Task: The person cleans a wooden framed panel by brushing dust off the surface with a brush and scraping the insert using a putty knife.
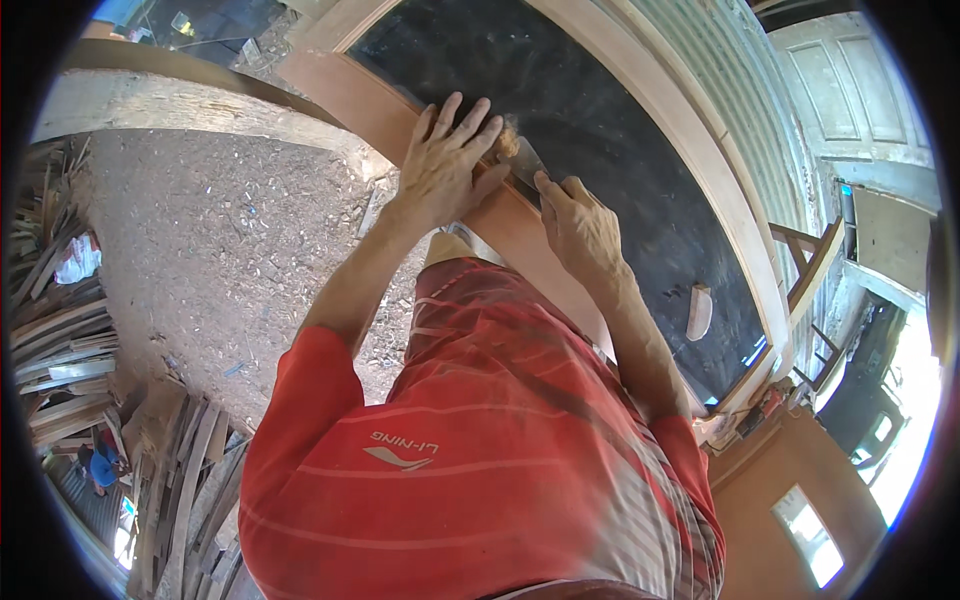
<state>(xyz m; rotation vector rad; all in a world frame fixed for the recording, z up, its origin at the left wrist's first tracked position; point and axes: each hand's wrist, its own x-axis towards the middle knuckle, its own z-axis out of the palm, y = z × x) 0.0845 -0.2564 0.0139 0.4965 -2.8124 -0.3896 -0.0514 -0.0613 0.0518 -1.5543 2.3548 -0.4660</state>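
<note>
1. Head view: a flat blade (528,166) was grasped by the right hand (582,225) at the dark panel (640,200); the left hand (443,165) was spread, unclenched, on the wooden frame (368,97).
2. The blade was judged light, stiff, best held rearward.

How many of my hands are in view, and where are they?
2. The left hand is spread over the wooden frame; the right hand is to its right, holding a flat blade at the dark panel's edge.
</note>
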